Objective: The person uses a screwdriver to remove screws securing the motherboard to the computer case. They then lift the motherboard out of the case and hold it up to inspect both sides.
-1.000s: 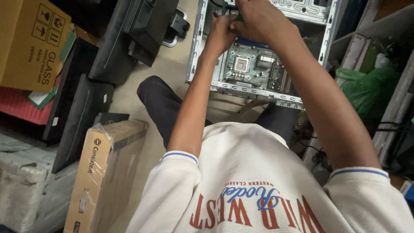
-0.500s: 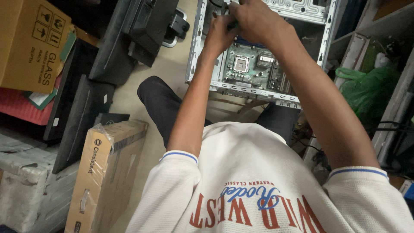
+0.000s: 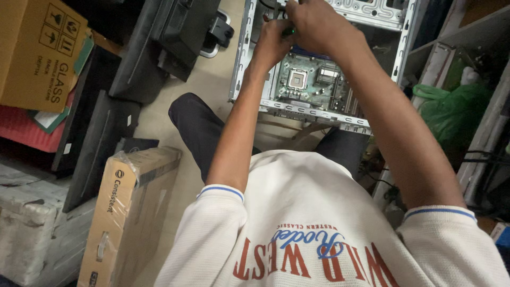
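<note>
The light is soft, even and moderately dim, with no visible lamp; the pale floor (image 3: pixel 212 90) and the white shirt (image 3: pixel 319 223) read brightest; the far left monitors (image 3: pixel 154 42) and the right-hand shelves (image 3: pixel 478 133) sink into shadow; there is no harsh glare; the hands at the far edge are slightly blurred; the near shirt looks soft; straight lines lean outward toward the edges.
</note>
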